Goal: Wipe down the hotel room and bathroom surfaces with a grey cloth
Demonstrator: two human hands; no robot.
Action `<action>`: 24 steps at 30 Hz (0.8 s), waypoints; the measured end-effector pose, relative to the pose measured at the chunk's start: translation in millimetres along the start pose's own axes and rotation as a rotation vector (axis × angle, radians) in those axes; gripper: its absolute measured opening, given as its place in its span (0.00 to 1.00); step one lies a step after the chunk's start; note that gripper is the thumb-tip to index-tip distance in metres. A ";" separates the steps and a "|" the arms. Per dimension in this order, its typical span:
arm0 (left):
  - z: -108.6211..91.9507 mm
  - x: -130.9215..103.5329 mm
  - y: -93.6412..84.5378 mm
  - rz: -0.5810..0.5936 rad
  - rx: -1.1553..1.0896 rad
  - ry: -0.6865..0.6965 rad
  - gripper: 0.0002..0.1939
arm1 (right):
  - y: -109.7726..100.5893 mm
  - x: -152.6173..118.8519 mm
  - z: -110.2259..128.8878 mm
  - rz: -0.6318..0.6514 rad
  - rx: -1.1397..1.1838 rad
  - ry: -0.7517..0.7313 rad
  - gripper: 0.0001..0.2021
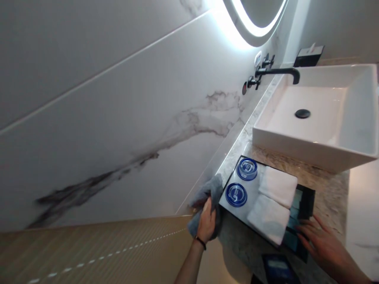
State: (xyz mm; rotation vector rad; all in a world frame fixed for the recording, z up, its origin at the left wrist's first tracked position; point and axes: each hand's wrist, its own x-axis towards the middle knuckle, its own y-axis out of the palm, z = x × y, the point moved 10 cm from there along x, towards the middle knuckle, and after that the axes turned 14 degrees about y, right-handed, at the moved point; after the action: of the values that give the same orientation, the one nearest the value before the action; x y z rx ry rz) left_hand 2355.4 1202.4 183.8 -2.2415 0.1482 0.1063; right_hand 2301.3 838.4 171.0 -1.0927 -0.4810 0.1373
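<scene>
My left hand [206, 223], with a dark band at the wrist, is closed on a grey cloth [217, 189] at the back edge of the counter, against the wall. My right hand [318, 240] has its fingers apart at the side of a dark tray [306, 201] that holds teal packets [296, 203]. Between my hands lies a larger dark-edged tray [248, 205] with two blue-rimmed glass items [236, 195] and two folded white towels [278, 185].
A white basin [316, 136] with a black wall tap [278, 71] stands beyond the trays. Behind it is a tissue box [308, 56]. A dark blue packet [280, 269] lies near the bottom edge. A lit round mirror [257, 29] hangs above.
</scene>
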 end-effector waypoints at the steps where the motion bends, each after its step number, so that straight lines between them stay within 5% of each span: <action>1: 1.4 17.6 17.9 0.098 -0.019 0.035 0.27 | -0.8 -5.9 3.2 -0.012 -0.002 -0.025 0.15; 6: -3.1 129.2 58.7 0.301 -0.058 0.149 0.28 | -15.3 -15.9 14.7 -0.034 -0.061 -0.045 0.11; 12: -66.6 293.3 115.1 0.406 -0.094 0.308 0.23 | -27.0 -2.0 20.6 -0.071 -0.133 -0.023 0.11; 15: -91.8 347.8 133.7 0.419 -0.103 0.350 0.21 | -24.7 3.8 14.8 -0.079 -0.184 0.011 0.10; 20: -101.7 369.7 134.9 0.396 -0.140 0.326 0.12 | -12.7 -0.2 -5.2 -0.008 -0.288 0.083 0.11; 24: -81.5 321.4 103.2 0.347 -0.228 0.243 0.10 | -4.4 -10.9 -18.0 0.087 -0.213 0.150 0.12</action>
State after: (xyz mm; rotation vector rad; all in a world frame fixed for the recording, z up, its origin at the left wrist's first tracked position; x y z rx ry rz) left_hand 2660.7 1052.2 114.0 -2.4296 0.6870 0.0379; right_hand 2299.0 817.9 164.9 -1.3232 -0.3179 0.0811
